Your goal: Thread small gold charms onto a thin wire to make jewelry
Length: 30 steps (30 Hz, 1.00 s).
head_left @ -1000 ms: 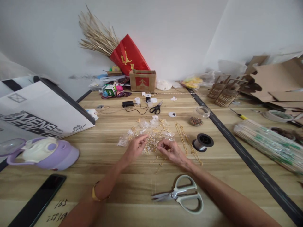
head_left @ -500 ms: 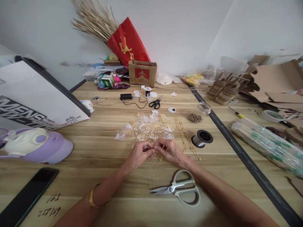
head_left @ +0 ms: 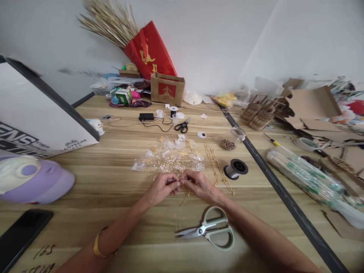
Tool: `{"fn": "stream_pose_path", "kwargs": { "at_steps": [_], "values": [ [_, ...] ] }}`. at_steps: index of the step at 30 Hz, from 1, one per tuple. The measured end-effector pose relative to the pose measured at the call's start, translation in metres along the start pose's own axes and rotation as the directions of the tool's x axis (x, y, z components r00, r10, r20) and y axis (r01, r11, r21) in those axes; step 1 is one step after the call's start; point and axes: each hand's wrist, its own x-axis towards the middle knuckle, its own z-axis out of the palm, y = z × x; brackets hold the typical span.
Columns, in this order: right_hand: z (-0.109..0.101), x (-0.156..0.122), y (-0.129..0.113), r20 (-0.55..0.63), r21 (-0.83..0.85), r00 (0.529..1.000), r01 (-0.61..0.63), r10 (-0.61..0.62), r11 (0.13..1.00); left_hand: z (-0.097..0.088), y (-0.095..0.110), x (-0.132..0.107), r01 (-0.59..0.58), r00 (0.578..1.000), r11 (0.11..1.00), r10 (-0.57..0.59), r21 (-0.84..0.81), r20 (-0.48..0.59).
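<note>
My left hand [head_left: 164, 187] and my right hand [head_left: 197, 184] meet fingertip to fingertip just above the table, both closed in a pinch. A thin gold chain [head_left: 184, 198] dangles below the right fingers. What sits between the left fingertips is too small to make out. Just beyond the hands lies a spread of small gold and clear beads [head_left: 173, 163], some in little plastic bags [head_left: 138, 165]. Right of it are long gold chains [head_left: 214, 163] and a spool of wire [head_left: 235, 169]. Large pale-handled scissors [head_left: 210, 229] lie partly open near my right forearm.
A purple cap [head_left: 42, 184], a phone [head_left: 24, 235] and a white box [head_left: 36, 117] occupy the left. Black scissors [head_left: 182, 126] and a bead jar [head_left: 228, 144] lie farther back. Wrapped sticks [head_left: 304, 176] and cardboard [head_left: 313, 102] fill the right. Bags stand by the wall.
The view has turned slightly right, so the scene sits farther left. Both hands keep the same fingertip pinch, with the thin gold chain still hanging below.
</note>
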Motion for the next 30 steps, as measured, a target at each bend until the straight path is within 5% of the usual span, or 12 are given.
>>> {"fn": "stream_pose_path", "kwargs": {
  "at_steps": [14,24,30],
  "values": [
    [0.009,0.001,0.004,-0.034,-0.022,0.999,0.018,-0.019,1.0,0.005,-0.009,-0.005,0.03,0.994,0.995,-0.04,-0.091,-0.1],
    [0.01,-0.002,0.007,-0.004,-0.11,0.998,0.069,-0.07,0.992,0.006,-0.01,-0.013,-0.016,0.99,0.985,0.039,0.17,-0.132],
    [0.003,-0.003,0.002,0.065,0.053,0.998,0.003,-0.006,0.999,0.005,-0.012,-0.015,-0.068,0.989,0.971,0.095,0.227,-0.11]
  ]
}}
